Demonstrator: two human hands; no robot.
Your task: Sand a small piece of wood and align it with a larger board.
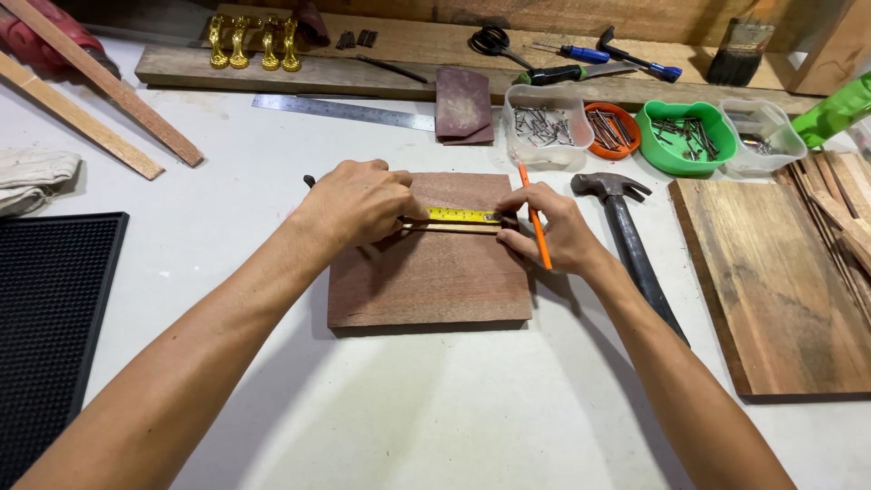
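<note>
Both forearms reach forward, converging. Left hand (358, 201) knuckles up, fingers curled down, thumb extended rightward. Right hand (549, 231) half-closed, fingertips (510, 204) pinched pointing left, wrist angled inward.

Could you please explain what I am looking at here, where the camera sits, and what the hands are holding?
The single picture comes from a camera worn on a person's head, looking down at a white workbench. No machine is involved: these are two bare hands. The left hand presses a yellow tape measure across a reddish wooden board. The right hand steadies the tape's far end and holds an orange pencil. Beside it lies a hammer, then a larger plank. Farther back are tubs of nails, a steel ruler, screwdrivers and gold furniture feet.
</note>
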